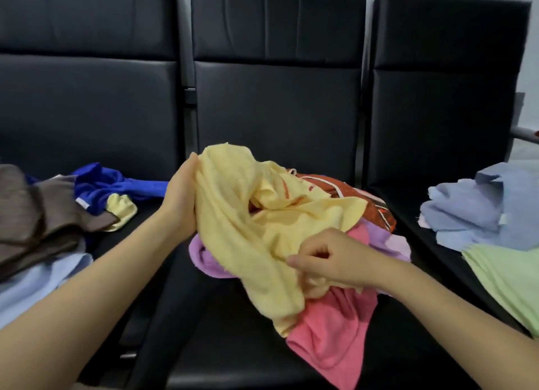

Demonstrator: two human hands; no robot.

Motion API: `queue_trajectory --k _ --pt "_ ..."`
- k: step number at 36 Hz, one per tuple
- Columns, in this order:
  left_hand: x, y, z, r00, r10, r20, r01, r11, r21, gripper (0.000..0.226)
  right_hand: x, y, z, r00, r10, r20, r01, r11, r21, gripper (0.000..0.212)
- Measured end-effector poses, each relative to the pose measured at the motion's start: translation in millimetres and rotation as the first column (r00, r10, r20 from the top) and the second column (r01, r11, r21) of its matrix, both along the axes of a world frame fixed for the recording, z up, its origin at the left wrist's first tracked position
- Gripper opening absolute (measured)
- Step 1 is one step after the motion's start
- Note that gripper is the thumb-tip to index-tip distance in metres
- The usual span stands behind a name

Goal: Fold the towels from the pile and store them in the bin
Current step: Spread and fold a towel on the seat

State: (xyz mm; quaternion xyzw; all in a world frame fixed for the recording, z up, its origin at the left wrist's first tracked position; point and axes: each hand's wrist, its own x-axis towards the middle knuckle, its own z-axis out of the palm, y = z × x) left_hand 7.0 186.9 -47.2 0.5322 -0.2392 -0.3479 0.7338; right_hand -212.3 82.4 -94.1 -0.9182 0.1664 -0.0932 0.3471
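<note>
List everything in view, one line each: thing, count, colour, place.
yellow towel: 1, pale yellow, held above middle seat
pink towel: 1, pink, middle seat, under the yellow one
purple towel: 1, lilac, middle seat pile
orange cloth: 1, orange patterned, behind pile
blue towel: 1, royal blue, left seat
brown towel: 1, brown, left seat
small yellow cloth: 1, left seat
pale blue towels: stack, right seat
green towel: 1, light green, right seat
seats: 3, black
hands: left grips yellow towel; right pinches it

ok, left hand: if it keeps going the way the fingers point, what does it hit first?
The left hand points up and away, gripping the yellow towel. Past the fingertips, likely the black seat backrest; depth is unclear.
</note>
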Motion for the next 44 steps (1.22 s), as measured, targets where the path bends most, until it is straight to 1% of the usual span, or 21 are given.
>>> queue_trajectory --k 2,3,5,6,9,11,13,15,17,19,24,25,27,29,31,34,36,38,39,41,44 --pt "1.8 6.7 -3.0 1.0 0.016 -0.009 -0.015 0.999 0.037 0.043 10.1 2.4 -3.2 0.99 -0.102 0.102 0.09 0.989 0.114 0.04" --pt "1.3 9.1 -4.7 1.0 0.016 -0.018 -0.015 0.999 0.051 0.044 16.3 2.4 -4.5 0.972 -0.177 0.155 0.143 0.968 0.206 0.035" --pt "-1.6 11.9 -8.2 1.0 0.005 -0.027 -0.003 0.998 0.067 0.044 28.3 2.1 -5.0 0.929 -0.318 0.19 0.234 0.902 0.364 0.03" --pt "-3.5 12.4 -9.5 1.0 -0.002 -0.025 0.003 0.997 0.071 0.044 34.1 1.0 -5.7 0.908 -0.369 0.199 0.273 0.881 0.387 0.036" --pt "-11.7 13.0 -10.5 0.999 -0.042 -0.019 0.044 0.996 0.073 0.042 45.9 3.0 0.9 0.857 -0.45 0.251 0.349 0.866 0.359 0.051" --pt "-16.3 13.8 -10.4 0.997 -0.079 -0.007 0.079 0.993 0.084 0.04 52.7 3.0 6.0 0.843 -0.487 0.228 0.329 0.803 0.497 0.043" --pt "-19.3 14.9 -10.7 0.993 -0.116 0.012 0.114 0.989 0.097 0.041 59.2 0.8 7.8 0.849 -0.508 0.144 0.293 0.681 0.671 0.029" --pt "-20.1 16.0 -11.0 0.992 -0.127 0.024 0.124 0.987 0.105 0.042 64.3 -1.1 7.2 0.855 -0.507 0.11 0.265 0.609 0.748 0.019" --pt "-17.9 15.6 -11.9 0.991 -0.123 0.044 0.117 0.986 0.121 0.041 65.2 -5.4 7.0 0.84 -0.52 0.152 0.218 0.581 0.784 0.015" --pt "-11.5 13.8 -13.5 0.996 -0.073 0.053 0.065 0.987 0.146 0.04 61.6 -12.4 13.7 0.791 -0.563 0.24 0.162 0.571 0.805 0.013" --pt "12.3 7.2 -15.5 0.987 0.101 0.126 -0.12 0.981 0.151 0.033 45.2 -44.8 44.5 0.593 -0.696 0.404 0.151 0.589 0.794 0.024" --pt "15.8 5.1 -15.7 0.985 0.115 0.132 -0.133 0.981 0.141 0.034 42.7 -50.3 51.1 0.571 -0.7 0.429 0.158 0.607 0.779 0.022" --pt "18.0 2.3 -16.6 0.984 0.124 0.127 -0.14 0.982 0.125 0.032 39.0 -58.4 59.8 0.548 -0.693 0.469 0.175 0.643 0.746 0.006" --pt "18.3 -2.1 -18.4 0.991 0.11 0.081 -0.118 0.987 0.11 0.032 40.8 -63.1 61.0 0.52 -0.711 0.472 0.177 0.631 0.756 0.017" --pt "17.0 -5.9 -21.9 0.995 0.077 0.061 -0.083 0.99 0.117 0.035 45.3 -59.4 54.1 0.557 -0.717 0.419 0.222 0.615 0.757 0.026" --pt "16.9 -10.4 -27.8 0.994 0.005 0.111 -0.021 0.989 0.145 0.034 54.6 -43.3 32.5 0.721 -0.67 0.179 0.426 0.632 0.648 0.037" --pt "18.5 -12.4 -30.8 0.991 -0.031 0.127 0.013 0.99 0.144 0.037 58.4 -33.5 16.2 0.818 -0.57 0.074 0.481 0.75 0.455 0.04" --pt "19.0 -13.0 -31.8 0.989 -0.038 0.144 0.018 0.99 0.139 0.039 61.9 -30.7 5.9 0.891 -0.446 0.082 0.412 0.871 0.268 0.032" --pt "18.5 -13.3 -32.7 0.989 -0.041 0.145 0.022 0.991 0.13 0.039 63.3 -28.9 4.9 0.903 -0.419 0.089 0.391 0.892 0.228 0.023" --pt "16.4 -12.7 -33.9 0.99 -0.045 0.137 0.031 0.994 0.102 0.04 67.4 -27.7 4.8 0.902 -0.414 0.119 0.389 0.902 0.185 0.009" --pt "14.2 -10.6 -31.7 0.99 -0.027 0.137 0.017 0.997 0.075 0.039 69.4 -26.3 4.6 0.868 -0.418 0.266 0.378 0.906 0.19 0.009"
